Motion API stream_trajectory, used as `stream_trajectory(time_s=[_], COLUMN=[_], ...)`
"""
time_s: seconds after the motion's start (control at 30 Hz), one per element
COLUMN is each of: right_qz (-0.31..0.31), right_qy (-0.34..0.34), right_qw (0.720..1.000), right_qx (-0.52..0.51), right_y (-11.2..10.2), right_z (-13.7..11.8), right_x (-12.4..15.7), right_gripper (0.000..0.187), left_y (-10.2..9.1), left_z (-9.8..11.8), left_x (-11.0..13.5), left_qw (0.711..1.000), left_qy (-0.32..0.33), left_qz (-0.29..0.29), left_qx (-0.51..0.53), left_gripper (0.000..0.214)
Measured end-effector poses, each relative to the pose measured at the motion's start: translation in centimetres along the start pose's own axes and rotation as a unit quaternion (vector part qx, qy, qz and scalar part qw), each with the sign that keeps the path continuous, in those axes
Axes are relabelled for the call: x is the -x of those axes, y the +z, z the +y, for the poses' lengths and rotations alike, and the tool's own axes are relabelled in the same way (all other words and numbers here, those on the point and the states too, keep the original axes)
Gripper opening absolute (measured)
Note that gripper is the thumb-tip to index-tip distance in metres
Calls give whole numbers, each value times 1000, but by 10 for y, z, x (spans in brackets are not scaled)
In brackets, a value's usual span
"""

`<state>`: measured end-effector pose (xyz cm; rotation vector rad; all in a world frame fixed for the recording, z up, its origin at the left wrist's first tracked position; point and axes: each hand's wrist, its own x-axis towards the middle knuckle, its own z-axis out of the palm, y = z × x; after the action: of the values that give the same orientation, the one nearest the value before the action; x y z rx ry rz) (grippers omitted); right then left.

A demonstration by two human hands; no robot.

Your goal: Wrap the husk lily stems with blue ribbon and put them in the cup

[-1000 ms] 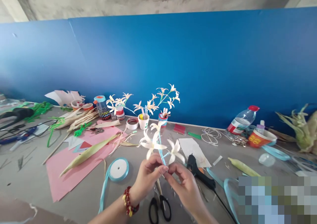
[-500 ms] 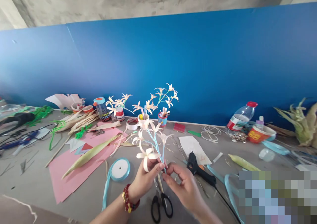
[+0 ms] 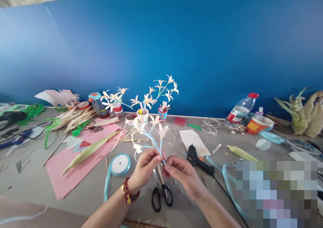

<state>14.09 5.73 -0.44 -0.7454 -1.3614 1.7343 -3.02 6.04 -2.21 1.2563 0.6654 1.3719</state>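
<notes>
A spray of pale paper-like flowers (image 3: 163, 131) with stems wrapped in light blue is held upright over the table. My left hand (image 3: 147, 167) closes its thumb and fingers round the lower stems. Just below, the fingers of my right hand (image 3: 180, 171) pinch the stem end. Under both hands lie black-handled scissors (image 3: 164, 188), partly hidden beside a thin stick. A spool of light blue ribbon (image 3: 119, 164) rests left of my left hand. Behind the held spray, similar flowers (image 3: 148, 100) stand in a small white cup (image 3: 143, 117).
A black glue gun (image 3: 199, 160) lies right of my hands on white paper (image 3: 193, 141). Pink sheets (image 3: 65, 174) and a corn husk (image 3: 88, 154) lie left. A plastic bottle (image 3: 241, 110) and orange cup (image 3: 259, 124) stand at the back right, before a blue panel (image 3: 202, 46).
The view has shifted, so the table things sit slightly higher and further left. The held spray has turned, and its lowest large flower now shows edge-on. Both hands keep their grip.
</notes>
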Motion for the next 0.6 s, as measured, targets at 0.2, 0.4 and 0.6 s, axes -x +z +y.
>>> stream_trajectory(time_s=[0.2, 0.4, 0.6], right_qz=[-40, -33, -28], right_qy=[60, 75, 4], right_qw=[988, 989, 999], right_qx=[-138, -121, 28], right_y=[-4, -1, -6], right_z=[4, 6, 2], right_x=[-3, -2, 0], right_gripper=[39, 32, 45], left_y=[2, 1, 5], left_z=[1, 2, 2], left_x=[0, 0, 2], left_qw=[998, 1000, 996], left_qy=[-18, -2, -29], left_qz=[-25, -3, -27], left_qx=[48, 22, 78], left_gripper=[21, 21, 24])
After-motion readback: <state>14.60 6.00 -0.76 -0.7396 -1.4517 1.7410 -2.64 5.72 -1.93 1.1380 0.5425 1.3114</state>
